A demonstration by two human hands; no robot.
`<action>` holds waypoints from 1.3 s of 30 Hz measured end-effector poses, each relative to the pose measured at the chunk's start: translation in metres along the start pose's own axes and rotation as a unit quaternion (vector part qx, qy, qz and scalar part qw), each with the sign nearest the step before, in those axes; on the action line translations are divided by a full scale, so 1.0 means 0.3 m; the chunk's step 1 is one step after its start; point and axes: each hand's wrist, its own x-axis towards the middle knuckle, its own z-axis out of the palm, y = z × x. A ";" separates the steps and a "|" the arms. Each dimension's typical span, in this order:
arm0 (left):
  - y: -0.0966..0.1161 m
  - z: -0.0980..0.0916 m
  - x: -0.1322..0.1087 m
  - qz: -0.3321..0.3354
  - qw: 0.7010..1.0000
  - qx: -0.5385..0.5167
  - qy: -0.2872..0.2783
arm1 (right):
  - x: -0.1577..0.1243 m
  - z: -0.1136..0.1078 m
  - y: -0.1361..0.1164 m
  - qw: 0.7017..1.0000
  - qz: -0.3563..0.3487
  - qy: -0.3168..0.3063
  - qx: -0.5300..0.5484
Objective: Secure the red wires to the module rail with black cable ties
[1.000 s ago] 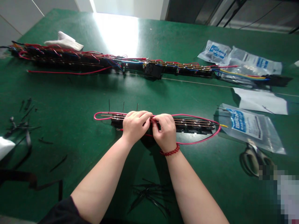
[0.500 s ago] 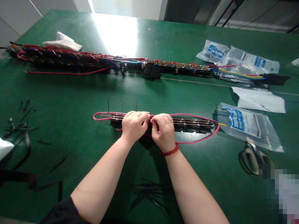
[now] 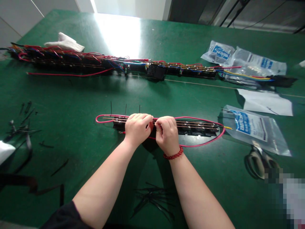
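1. Three ties [image 3: 111, 108], thin and black, poke up from the strip's far edge, just left of the hands; the red cable [image 3: 105, 115] loops beyond that end.
2. The left hand [image 3: 137, 128] curls over the strip left of its middle, thumb and forefinger narrow; whether they pinch anything, I cannot tell.
3. The right hand [image 3: 167, 132] sits nearer the strip's middle, fingertips drawn in just beside the left's; anything between them is too small to tell.
4. The strip [image 3: 190, 128] lies on the table [image 3: 190, 98] under both hands, long axis running left to right, across the forearms; its longer bare stretch lies to the right.
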 end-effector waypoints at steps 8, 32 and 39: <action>0.004 -0.004 -0.001 -0.015 1.000 -0.010 0.000 | -0.003 -0.004 -0.001 1.000 -0.006 0.013 0.007; -0.005 -0.008 -0.007 -0.001 0.998 -0.063 0.020 | -0.010 -0.007 -0.001 0.996 0.009 0.076 -0.048; -0.007 0.002 -0.008 0.011 0.999 -0.030 0.010 | -0.003 0.007 0.008 0.997 0.049 0.003 -0.067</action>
